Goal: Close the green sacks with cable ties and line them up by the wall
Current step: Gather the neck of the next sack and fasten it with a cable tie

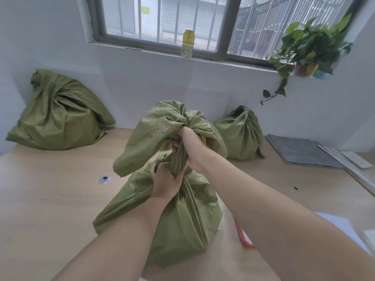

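Gripping the twisted neck (pixel 179 159) of a green sack (pixel 178 220) in the middle of a pale wooden surface (pixel 50 199), a person is working with both hands; the left hand (pixel 164 183) is clenching round the base of the neck, just above the bulging body; the right hand (pixel 190 151) is grasping it higher up, while the loose top is flopping over to the left; a larger sack (pixel 58 114) is leaning against the white wall at far left; a smaller sack (pixel 241 136) is sitting by the wall, partly screened by the held one; a red flat object (pixel 244 236) is lying half hidden under the right forearm; a grey cloth (pixel 300 151) is lying at right, a round grommet (pixel 105 179) at left; a yellow-capped bottle (pixel 187 44) and a trailing plant (pixel 308 47) are standing on the windowsill.
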